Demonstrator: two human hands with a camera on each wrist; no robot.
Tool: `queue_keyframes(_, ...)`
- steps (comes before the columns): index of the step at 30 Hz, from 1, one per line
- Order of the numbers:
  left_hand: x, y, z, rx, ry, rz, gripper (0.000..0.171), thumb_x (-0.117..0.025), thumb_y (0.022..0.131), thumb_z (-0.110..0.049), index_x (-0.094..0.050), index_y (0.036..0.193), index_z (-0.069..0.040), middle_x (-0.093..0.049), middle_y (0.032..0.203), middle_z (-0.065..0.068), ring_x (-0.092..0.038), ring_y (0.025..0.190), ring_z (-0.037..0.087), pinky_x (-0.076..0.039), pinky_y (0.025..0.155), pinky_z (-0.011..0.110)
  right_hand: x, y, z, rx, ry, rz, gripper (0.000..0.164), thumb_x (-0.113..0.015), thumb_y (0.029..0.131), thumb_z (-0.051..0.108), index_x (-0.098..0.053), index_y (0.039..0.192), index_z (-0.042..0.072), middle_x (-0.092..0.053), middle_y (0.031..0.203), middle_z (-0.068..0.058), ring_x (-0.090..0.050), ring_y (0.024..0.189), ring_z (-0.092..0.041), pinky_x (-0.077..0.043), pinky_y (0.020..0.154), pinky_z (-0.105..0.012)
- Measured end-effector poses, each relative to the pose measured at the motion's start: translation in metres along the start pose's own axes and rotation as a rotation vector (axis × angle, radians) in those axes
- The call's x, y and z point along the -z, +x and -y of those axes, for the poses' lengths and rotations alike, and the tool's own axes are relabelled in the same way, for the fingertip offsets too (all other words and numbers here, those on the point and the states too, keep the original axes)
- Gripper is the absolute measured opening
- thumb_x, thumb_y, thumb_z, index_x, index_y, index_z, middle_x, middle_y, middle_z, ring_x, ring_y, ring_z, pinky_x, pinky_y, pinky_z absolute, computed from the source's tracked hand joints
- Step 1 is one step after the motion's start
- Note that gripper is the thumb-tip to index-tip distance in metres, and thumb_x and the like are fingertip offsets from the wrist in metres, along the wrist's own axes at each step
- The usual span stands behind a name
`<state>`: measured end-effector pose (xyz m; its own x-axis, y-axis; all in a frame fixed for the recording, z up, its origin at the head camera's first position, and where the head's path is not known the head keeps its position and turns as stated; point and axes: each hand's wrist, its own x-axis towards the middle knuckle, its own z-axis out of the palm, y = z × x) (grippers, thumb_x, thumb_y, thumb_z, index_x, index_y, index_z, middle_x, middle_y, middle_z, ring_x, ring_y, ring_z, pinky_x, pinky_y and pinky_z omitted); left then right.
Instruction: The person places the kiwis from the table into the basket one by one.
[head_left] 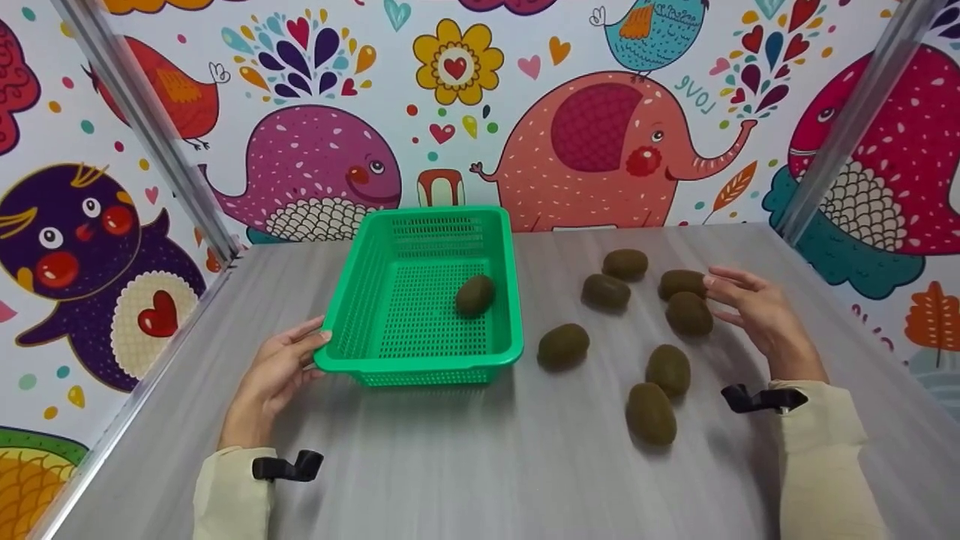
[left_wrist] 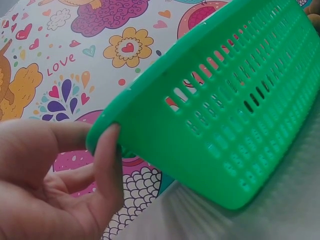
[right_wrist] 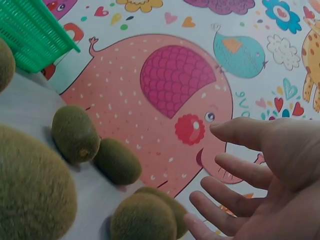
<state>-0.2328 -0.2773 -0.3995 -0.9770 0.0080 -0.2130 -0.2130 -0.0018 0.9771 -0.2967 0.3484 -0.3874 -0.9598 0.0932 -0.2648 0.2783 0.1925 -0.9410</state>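
My left hand (head_left: 274,371) pinches the near left corner of a green plastic basket (head_left: 420,365), thumb and fingers at its rim, as the left wrist view also shows. One brown kiwi (head_left: 475,296) lies inside, toward the basket's right wall. Over on the right, my right hand (head_left: 761,315) is held with fingers apart and nothing gripped. Its fingertips are right beside two kiwis, a farther one (head_left: 681,283) and a nearer one (head_left: 689,314). In the right wrist view the hand (right_wrist: 265,185) has its palm turned toward the fruit, fingers loosely bent.
More kiwis lie on the grey table (head_left: 450,465) right of the basket: a pair at the back (head_left: 625,264), a single kiwi (head_left: 563,346) near the basket, and a front pair (head_left: 651,414). Printed panels with cartoon animals and metal posts (head_left: 150,127) border the table.
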Motion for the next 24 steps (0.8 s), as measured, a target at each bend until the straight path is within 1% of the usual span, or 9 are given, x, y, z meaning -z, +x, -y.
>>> queue_keyframes(3, 0.0, 0.0, 0.0, -0.008, 0.006, -0.001, 0.064, -0.058, 0.102, -0.02, -0.029, 0.156, -0.001, -0.07, 0.098, -0.012, -0.068, 0.079, 0.001, -0.057, 0.069, 0.02, 0.001, 0.004, -0.006, -0.008, -0.011, -0.017, 0.098, -0.072, 0.078, 0.064, -0.034, 0.157, 0.02, -0.049, 0.119, 0.016, -0.027, 0.152, -0.032, -0.031, 0.123, -0.048)
queue_keyframes(6, -0.001, 0.0, 0.0, -0.011, 0.008, -0.004, 0.063, -0.058, 0.102, -0.019, -0.03, 0.156, -0.002, -0.07, 0.099, -0.012, -0.068, 0.079, 0.001, -0.057, 0.069, 0.02, 0.001, 0.008, -0.013, -0.03, -0.024, -0.037, 0.094, -0.07, 0.084, 0.06, -0.032, 0.157, 0.015, -0.049, 0.133, 0.004, -0.026, 0.153, -0.033, -0.03, 0.123, -0.049)
queue_keyframes(9, -0.001, 0.0, 0.001, -0.012, 0.0, -0.001, 0.063, -0.058, 0.102, -0.018, -0.03, 0.156, -0.001, -0.07, 0.099, -0.011, -0.068, 0.079, 0.001, -0.057, 0.068, 0.02, 0.001, 0.012, -0.018, -0.054, -0.012, -0.055, 0.085, -0.068, 0.09, 0.055, -0.034, 0.157, 0.015, -0.039, 0.152, -0.008, -0.023, 0.153, -0.033, -0.029, 0.124, -0.049)
queue_keyframes(12, -0.001, 0.0, 0.001, -0.01, -0.006, 0.002, 0.063, -0.057, 0.102, -0.018, -0.029, 0.156, -0.001, -0.07, 0.098, -0.011, -0.068, 0.078, 0.001, -0.057, 0.068, 0.02, 0.001, 0.014, -0.023, -0.062, -0.011, -0.065, 0.081, -0.065, 0.093, 0.052, -0.033, 0.157, 0.013, -0.03, 0.162, -0.014, -0.023, 0.154, -0.034, -0.028, 0.124, -0.05)
queue_keyframes(16, 0.0, 0.0, 0.001, -0.008, -0.015, 0.003, 0.064, -0.058, 0.102, -0.019, -0.029, 0.156, -0.002, -0.071, 0.099, -0.012, -0.069, 0.079, 0.001, -0.057, 0.068, 0.02, 0.0, 0.018, -0.028, -0.077, -0.002, -0.07, 0.079, -0.064, 0.095, 0.05, -0.032, 0.157, 0.013, -0.025, 0.165, -0.016, -0.026, 0.153, -0.033, -0.029, 0.124, -0.049)
queue_keyframes(22, 0.0, 0.0, 0.001, -0.003, -0.01, 0.004, 0.064, -0.058, 0.102, -0.02, -0.029, 0.157, -0.002, -0.071, 0.097, -0.012, -0.068, 0.078, 0.001, -0.056, 0.067, 0.02, -0.003, 0.024, -0.033, -0.132, 0.042, -0.095, 0.08, -0.066, 0.094, 0.048, -0.03, 0.158, 0.015, -0.026, 0.165, -0.012, -0.028, 0.152, -0.029, -0.029, 0.124, -0.047)
queue_keyframes(24, 0.0, 0.0, 0.001, -0.001, -0.007, 0.004, 0.064, -0.058, 0.102, -0.02, -0.029, 0.157, -0.003, -0.071, 0.096, -0.012, -0.068, 0.077, 0.001, -0.055, 0.066, 0.019, -0.004, 0.025, -0.033, -0.147, 0.042, -0.098, 0.083, -0.067, 0.093, 0.049, -0.029, 0.158, 0.015, -0.026, 0.165, -0.012, -0.029, 0.151, -0.028, -0.03, 0.124, -0.046)
